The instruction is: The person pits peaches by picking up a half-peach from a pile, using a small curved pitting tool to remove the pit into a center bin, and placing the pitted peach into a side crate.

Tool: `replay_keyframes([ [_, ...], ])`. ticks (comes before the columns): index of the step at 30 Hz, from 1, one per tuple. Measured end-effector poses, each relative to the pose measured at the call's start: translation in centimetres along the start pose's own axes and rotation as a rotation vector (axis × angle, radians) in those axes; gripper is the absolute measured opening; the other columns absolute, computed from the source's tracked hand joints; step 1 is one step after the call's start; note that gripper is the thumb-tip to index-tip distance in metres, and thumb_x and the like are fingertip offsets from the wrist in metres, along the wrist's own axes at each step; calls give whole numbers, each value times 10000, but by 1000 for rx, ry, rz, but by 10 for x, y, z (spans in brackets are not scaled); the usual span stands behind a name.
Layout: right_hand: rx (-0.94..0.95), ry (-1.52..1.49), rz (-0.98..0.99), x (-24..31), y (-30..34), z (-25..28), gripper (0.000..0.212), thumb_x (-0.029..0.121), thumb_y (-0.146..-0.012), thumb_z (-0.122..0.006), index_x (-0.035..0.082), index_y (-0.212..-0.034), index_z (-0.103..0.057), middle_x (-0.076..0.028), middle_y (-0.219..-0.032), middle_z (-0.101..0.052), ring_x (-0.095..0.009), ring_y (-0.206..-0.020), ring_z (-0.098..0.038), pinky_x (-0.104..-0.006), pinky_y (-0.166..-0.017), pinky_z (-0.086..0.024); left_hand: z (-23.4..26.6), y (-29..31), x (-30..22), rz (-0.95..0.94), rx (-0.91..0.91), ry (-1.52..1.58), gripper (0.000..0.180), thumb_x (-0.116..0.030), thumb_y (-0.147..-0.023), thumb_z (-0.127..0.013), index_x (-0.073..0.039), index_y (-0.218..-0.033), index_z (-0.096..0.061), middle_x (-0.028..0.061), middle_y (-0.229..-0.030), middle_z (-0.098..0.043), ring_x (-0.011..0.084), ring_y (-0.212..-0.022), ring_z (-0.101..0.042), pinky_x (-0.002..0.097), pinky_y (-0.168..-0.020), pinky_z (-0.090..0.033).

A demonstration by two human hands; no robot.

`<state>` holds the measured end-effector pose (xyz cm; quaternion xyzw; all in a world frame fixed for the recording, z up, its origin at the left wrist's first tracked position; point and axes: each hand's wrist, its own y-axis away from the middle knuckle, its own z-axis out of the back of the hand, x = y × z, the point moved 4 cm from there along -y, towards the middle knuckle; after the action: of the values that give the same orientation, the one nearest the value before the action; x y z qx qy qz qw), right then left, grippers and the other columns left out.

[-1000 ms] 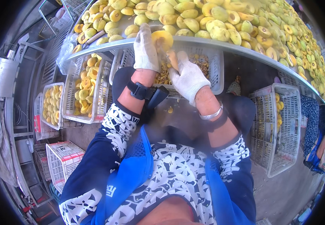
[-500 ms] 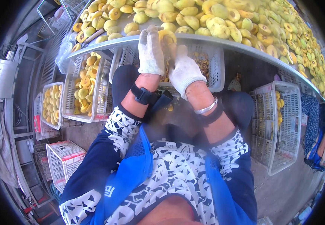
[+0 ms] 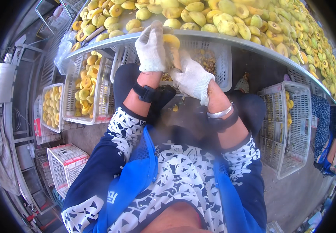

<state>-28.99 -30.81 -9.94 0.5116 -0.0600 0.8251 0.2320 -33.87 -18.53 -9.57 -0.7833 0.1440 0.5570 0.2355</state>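
My left hand (image 3: 151, 50), in a white glove, grips a yellow peach half (image 3: 171, 40) just under the near edge of the metal table (image 3: 137, 37). The fruit's orange cut side shows beside the fingers. My right hand (image 3: 193, 75), also gloved in white, is closed just right of and below the peach half. A blurred tan stick-like thing (image 3: 176, 60) runs from that hand up to the fruit; its tip is hidden. Beneath both hands stands a white crate (image 3: 225, 70) with brown pits and scraps in it. Many peach halves (image 3: 226, 28) cover the table.
Left of my legs stand white crates (image 3: 98, 97) of peach halves, with an upturned crate (image 3: 65, 165) nearer me. Another crate (image 3: 282, 143) stands at right. A brown-handled tool (image 3: 95, 34) lies on the table's left end. Another person's arm (image 3: 333, 149) shows far right.
Both hands have shifted slightly; my right hand has moved a little lower and turned, its wrist swinging outward. The peach half stays in my left hand.
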Motion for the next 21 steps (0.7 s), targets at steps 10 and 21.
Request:
replay_keyframes([
  [10, 289, -474, -171, -5, 0, 1, 333, 138, -850, -570, 47, -1152, -463, -41, -662, -536, -102, -446, -467, -248, -378, -373, 0, -26, 15, 83, 319, -11, 239, -176, -898, -630, 44, -988, -658, 34, -865, -673, 69, -738, -580, 212, -635, -472],
  [21, 531, -697, -117, 2, 21, -13, 188, 213, -833, -631, 96, -930, -521, 18, -621, -503, -63, -468, -447, -211, -395, -319, 4, -8, -18, -119, 762, -120, 389, -325, -930, -559, 17, -763, -640, 103, -799, -664, 165, -727, -610, 286, -685, -485],
])
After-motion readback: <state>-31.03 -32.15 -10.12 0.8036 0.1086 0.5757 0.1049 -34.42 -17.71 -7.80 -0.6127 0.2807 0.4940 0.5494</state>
